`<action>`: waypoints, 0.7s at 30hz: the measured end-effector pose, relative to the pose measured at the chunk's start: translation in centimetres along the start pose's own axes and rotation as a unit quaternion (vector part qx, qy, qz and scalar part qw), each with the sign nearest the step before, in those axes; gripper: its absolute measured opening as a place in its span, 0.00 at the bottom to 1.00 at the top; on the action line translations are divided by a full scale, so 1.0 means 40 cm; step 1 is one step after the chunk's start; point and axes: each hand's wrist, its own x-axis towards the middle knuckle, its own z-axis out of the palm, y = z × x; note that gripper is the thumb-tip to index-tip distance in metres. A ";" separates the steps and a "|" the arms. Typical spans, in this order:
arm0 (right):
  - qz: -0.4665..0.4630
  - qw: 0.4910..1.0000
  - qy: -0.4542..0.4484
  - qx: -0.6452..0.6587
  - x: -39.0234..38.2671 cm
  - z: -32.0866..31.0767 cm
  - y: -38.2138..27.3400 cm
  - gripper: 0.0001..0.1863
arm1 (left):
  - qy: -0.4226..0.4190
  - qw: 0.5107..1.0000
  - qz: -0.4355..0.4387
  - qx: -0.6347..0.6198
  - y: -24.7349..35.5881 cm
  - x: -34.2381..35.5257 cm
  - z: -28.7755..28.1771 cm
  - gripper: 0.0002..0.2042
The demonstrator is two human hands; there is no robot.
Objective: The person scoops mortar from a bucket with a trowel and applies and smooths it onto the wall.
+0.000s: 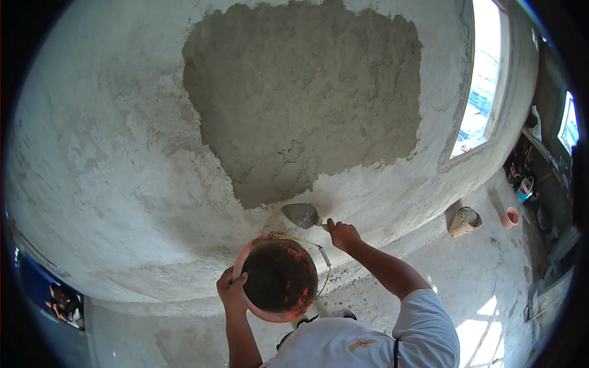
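My left hand [231,287] grips the rim of an orange bucket [240,300] at its left side, the thumb over the edge. The bucket's inside is dark, with mortar smears on its wall; how much it holds is hard to see. In my right hand [342,234] is the handle of a pointing trowel [301,215], its grey blade close to the wall, just above and right of the bucket. A large patch of darker, damp-looking mortar [307,92] covers the wall ahead, cracked near its lower part. The trowel blade is just below the patch's lower edge.
Rough grey wall [123,153] surrounds the patch, with a window [485,80] at right. On the concrete floor [392,319] to the right stand an open paper bag [464,222] and a small orange pot [510,218]. Assorted containers [523,187] lie farther right.
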 end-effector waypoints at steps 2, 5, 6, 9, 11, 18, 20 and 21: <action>0.019 0.997 0.074 0.013 0.006 -0.016 0.045 0.18 | 0.008 1.000 -0.015 -0.003 0.012 -0.007 0.005 0.15; 0.063 0.965 0.249 0.045 0.071 -0.104 0.075 0.13 | 0.006 1.000 -0.011 0.002 0.015 -0.014 0.017 0.16; 0.075 0.962 0.254 0.069 0.096 -0.143 0.071 0.13 | 0.007 1.000 -0.011 0.008 0.012 -0.021 0.014 0.16; 0.087 0.957 0.261 0.088 0.138 -0.102 0.089 0.15 | -0.004 1.000 -0.024 0.018 -0.003 -0.034 0.024 0.16; 0.125 0.956 0.246 0.104 0.142 0.010 0.089 0.14 | 0.022 0.998 -0.048 0.019 -0.014 -0.034 0.041 0.15; 0.203 0.938 0.104 0.262 -0.033 0.268 -0.005 0.17 | -0.001 0.998 -0.045 0.035 -0.008 -0.056 -0.010 0.18; 0.194 0.931 0.136 0.279 -0.057 0.251 -0.008 0.17 | 0.000 0.998 -0.051 0.040 0.017 -0.061 -0.007 0.18; 0.183 0.923 0.166 0.294 -0.077 0.229 -0.022 0.18 | 0.003 0.997 -0.058 0.043 0.034 -0.073 -0.010 0.18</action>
